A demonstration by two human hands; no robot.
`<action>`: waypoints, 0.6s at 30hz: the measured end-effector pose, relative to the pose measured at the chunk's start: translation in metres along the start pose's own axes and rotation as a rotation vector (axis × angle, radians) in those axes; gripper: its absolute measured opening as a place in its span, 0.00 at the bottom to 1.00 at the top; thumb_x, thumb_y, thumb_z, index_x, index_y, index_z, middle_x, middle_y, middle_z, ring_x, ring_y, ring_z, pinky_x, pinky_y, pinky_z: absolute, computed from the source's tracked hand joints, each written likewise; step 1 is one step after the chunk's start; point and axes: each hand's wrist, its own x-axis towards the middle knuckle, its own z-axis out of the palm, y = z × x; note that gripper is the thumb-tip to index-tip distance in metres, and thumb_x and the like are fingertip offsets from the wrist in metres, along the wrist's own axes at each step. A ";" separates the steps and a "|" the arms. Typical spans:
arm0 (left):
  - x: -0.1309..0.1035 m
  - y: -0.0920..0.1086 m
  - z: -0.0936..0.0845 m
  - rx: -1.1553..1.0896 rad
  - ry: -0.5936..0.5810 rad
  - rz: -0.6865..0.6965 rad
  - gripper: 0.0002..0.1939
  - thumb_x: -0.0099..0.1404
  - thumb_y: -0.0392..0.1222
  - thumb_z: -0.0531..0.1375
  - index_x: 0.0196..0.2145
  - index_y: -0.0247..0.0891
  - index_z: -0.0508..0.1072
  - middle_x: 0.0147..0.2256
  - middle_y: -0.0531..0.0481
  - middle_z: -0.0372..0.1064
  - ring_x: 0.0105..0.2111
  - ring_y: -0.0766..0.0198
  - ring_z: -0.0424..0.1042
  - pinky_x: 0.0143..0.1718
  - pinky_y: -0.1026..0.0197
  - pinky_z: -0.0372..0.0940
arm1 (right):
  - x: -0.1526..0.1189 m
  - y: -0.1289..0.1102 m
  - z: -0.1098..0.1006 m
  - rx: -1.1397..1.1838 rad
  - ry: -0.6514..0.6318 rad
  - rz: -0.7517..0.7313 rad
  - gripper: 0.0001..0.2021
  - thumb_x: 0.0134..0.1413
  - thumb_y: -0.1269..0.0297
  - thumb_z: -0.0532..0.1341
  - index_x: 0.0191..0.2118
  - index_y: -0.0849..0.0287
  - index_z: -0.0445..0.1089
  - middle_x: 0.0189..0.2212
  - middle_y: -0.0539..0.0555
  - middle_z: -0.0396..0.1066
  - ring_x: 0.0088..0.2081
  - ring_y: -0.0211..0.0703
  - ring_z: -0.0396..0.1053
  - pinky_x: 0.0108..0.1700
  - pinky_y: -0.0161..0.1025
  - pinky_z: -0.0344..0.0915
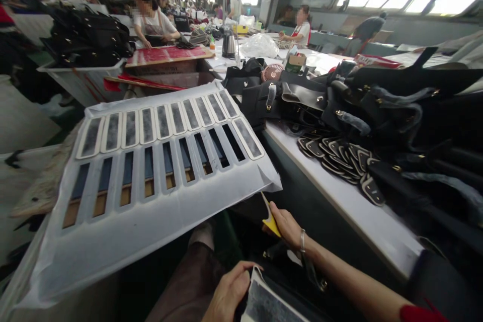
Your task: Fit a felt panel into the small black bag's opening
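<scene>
My right hand [287,229], with a bracelet at its wrist, is closed around a yellow tool [271,222] whose thin pale end points up by the near right corner of the white sheet. My left hand [232,289] grips the edge of a black piece [271,304] with a pale-rimmed dark panel, low in the view. To the left a white sheet [151,226] with rectangular openings lies tilted. Along its far part sits a row of dark strips [130,130] with pale rims, and one more strip [248,138] lies at the right end of the nearer row.
Black bags [302,95] with wrapped handles pile up on the white table [339,196] at the right, beside stacked black pieces [341,158]. A white bin [85,78] holds more black bags. Other people work at tables behind.
</scene>
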 end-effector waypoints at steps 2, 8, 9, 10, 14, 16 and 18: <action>0.002 -0.002 0.000 -0.043 0.003 -0.020 0.32 0.64 0.68 0.52 0.46 0.37 0.74 0.33 0.49 0.69 0.33 0.60 0.66 0.37 0.60 0.58 | -0.016 -0.012 -0.013 0.053 -0.073 -0.066 0.44 0.64 0.42 0.22 0.21 0.58 0.66 0.19 0.55 0.70 0.26 0.45 0.72 0.35 0.39 0.67; 0.002 0.004 0.001 -0.038 -0.009 0.024 0.31 0.65 0.67 0.52 0.48 0.36 0.74 0.37 0.44 0.75 0.39 0.54 0.72 0.41 0.58 0.62 | -0.074 -0.028 -0.007 -0.077 -0.240 -0.262 0.31 0.65 0.37 0.41 0.26 0.57 0.65 0.21 0.48 0.64 0.23 0.38 0.60 0.29 0.36 0.55; 0.001 0.006 0.002 -0.016 -0.005 0.038 0.31 0.66 0.66 0.51 0.48 0.36 0.74 0.39 0.43 0.75 0.42 0.53 0.72 0.43 0.57 0.63 | -0.079 -0.028 -0.004 -0.171 -0.222 -0.297 0.29 0.66 0.39 0.42 0.28 0.56 0.66 0.23 0.48 0.65 0.24 0.38 0.61 0.29 0.37 0.53; 0.001 0.008 0.002 -0.006 -0.002 0.049 0.31 0.66 0.66 0.51 0.48 0.36 0.74 0.41 0.42 0.75 0.44 0.51 0.72 0.45 0.56 0.63 | -0.083 -0.028 -0.003 -0.283 -0.187 -0.332 0.28 0.67 0.42 0.42 0.30 0.56 0.67 0.25 0.49 0.67 0.25 0.39 0.63 0.31 0.38 0.52; 0.001 0.004 0.007 -0.152 0.014 0.057 0.26 0.67 0.62 0.54 0.50 0.39 0.71 0.48 0.42 0.74 0.50 0.50 0.70 0.51 0.55 0.61 | -0.077 -0.037 -0.004 -0.707 0.028 -0.478 0.27 0.71 0.50 0.42 0.28 0.56 0.69 0.26 0.51 0.74 0.30 0.43 0.69 0.34 0.41 0.51; 0.002 -0.004 0.008 -0.252 0.060 0.062 0.27 0.65 0.61 0.57 0.54 0.40 0.65 0.49 0.42 0.73 0.51 0.51 0.70 0.54 0.54 0.59 | -0.066 -0.048 -0.009 -0.801 0.087 -0.547 0.29 0.72 0.54 0.41 0.25 0.57 0.69 0.23 0.52 0.74 0.28 0.42 0.68 0.33 0.43 0.49; 0.003 -0.011 0.009 -0.304 0.136 0.058 0.35 0.63 0.61 0.59 0.60 0.42 0.56 0.51 0.42 0.72 0.53 0.51 0.70 0.56 0.53 0.57 | -0.054 -0.060 -0.013 -0.832 0.093 -0.625 0.30 0.73 0.56 0.41 0.23 0.57 0.69 0.21 0.53 0.74 0.27 0.42 0.67 0.33 0.44 0.47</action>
